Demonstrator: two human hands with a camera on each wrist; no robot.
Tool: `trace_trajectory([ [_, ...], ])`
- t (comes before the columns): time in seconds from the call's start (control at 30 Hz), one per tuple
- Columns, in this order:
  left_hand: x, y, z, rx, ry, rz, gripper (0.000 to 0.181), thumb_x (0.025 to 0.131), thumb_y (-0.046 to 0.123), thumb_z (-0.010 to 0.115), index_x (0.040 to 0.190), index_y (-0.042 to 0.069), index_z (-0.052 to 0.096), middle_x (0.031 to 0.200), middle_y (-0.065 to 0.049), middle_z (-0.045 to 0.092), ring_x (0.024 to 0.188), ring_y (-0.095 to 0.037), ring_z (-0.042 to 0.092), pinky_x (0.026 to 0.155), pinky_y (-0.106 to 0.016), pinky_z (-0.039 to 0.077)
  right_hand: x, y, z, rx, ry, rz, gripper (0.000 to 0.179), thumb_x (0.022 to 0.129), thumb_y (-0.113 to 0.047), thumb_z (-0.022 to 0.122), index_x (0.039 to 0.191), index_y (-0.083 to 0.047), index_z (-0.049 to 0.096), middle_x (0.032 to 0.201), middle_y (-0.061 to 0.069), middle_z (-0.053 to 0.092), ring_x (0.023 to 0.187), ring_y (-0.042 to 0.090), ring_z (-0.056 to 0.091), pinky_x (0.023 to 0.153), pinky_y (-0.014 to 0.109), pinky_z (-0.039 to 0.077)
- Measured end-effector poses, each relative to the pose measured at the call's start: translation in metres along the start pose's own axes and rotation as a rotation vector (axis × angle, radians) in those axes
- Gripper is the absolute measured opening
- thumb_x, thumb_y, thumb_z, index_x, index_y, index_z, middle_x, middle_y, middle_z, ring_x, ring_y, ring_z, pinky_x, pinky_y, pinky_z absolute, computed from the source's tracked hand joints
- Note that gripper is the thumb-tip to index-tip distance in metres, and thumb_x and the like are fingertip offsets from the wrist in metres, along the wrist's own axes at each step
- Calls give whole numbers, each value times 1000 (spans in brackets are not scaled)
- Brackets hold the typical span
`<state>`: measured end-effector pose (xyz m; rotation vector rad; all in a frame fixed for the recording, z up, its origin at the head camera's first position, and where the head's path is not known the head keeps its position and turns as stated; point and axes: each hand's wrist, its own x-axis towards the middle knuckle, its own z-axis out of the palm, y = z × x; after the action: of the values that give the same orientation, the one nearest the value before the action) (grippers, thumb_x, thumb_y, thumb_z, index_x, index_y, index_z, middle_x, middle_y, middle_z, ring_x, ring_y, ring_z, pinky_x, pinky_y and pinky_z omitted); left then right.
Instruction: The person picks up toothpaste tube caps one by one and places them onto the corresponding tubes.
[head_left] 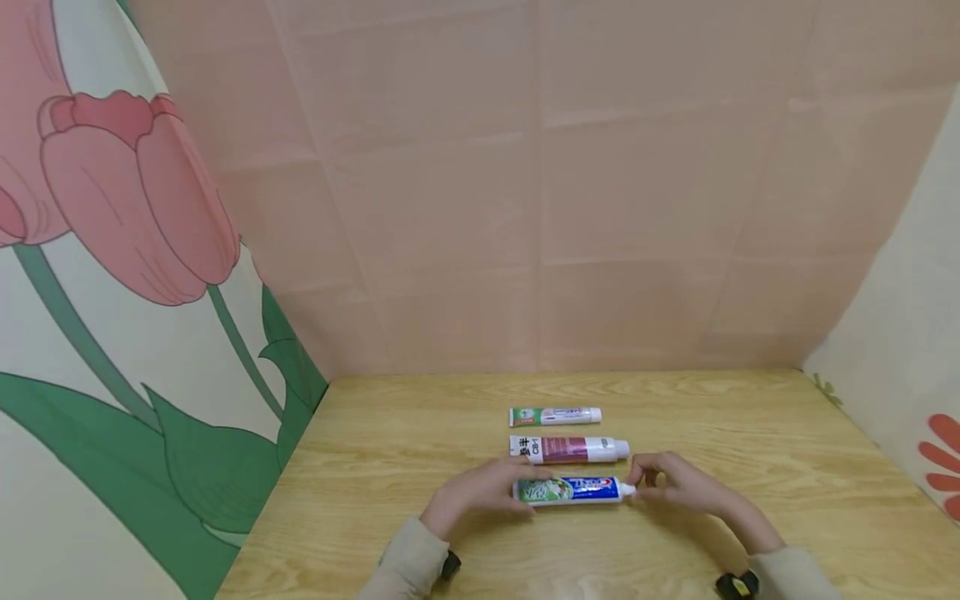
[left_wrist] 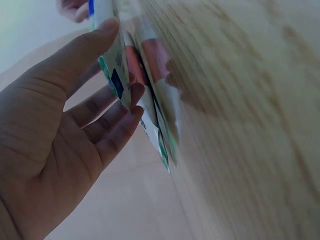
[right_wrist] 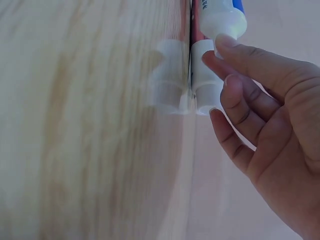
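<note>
A blue, green and white toothpaste tube (head_left: 577, 490) lies crosswise nearest the person, its narrow white tip pointing right. My left hand (head_left: 483, 486) holds its flat end, thumb on the near side and fingers on the far side; the left wrist view shows this grip around the tube's crimped end (left_wrist: 120, 82). At the other end, my right hand (head_left: 682, 486) pinches the small white tip between thumb and index finger. In the right wrist view the tube's white shoulder (right_wrist: 225, 24) shows above that pinch, and the other fingers curl loosely.
Just beyond lies a white and maroon toothpaste tube (head_left: 568, 450), its cap to the right. Farther back is a smaller green and white tube (head_left: 558, 416), roughly parallel. All rest on a wood-grain table (head_left: 405, 425), with a pink cloth backdrop (head_left: 525, 208) behind.
</note>
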<state>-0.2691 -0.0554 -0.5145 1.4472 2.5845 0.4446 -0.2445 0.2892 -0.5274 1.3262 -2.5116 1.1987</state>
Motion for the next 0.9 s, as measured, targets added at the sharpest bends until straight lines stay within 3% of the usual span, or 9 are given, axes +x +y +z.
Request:
trace_trajectory([
  [0.2, -1, 2, 0, 10, -11, -14, 62, 81, 37, 68, 138, 28, 43, 134, 6, 50, 116, -8, 49, 97, -24, 42, 1, -2, 1, 4, -37, 10, 16, 79, -3, 70, 88, -12, 60, 71, 0, 60, 61, 6, 53, 51, 20, 46],
  [0.43, 0, 2, -1, 50, -6, 10, 62, 81, 37, 69, 136, 25, 45, 127, 8, 54, 107, -4, 49, 91, -17, 42, 1, 0, 2, -26, -38, 26, 17, 78, -4, 71, 87, -14, 60, 71, -3, 60, 62, 2, 51, 51, 19, 45],
  [0.9, 2, 1, 1, 66, -15, 26, 61, 81, 37, 69, 136, 24, 46, 131, 10, 52, 115, -6, 48, 98, -19, 38, 1, -3, 1, 6, -54, 32, 15, 79, -5, 70, 85, -12, 59, 71, -2, 58, 62, 2, 51, 50, 20, 45],
])
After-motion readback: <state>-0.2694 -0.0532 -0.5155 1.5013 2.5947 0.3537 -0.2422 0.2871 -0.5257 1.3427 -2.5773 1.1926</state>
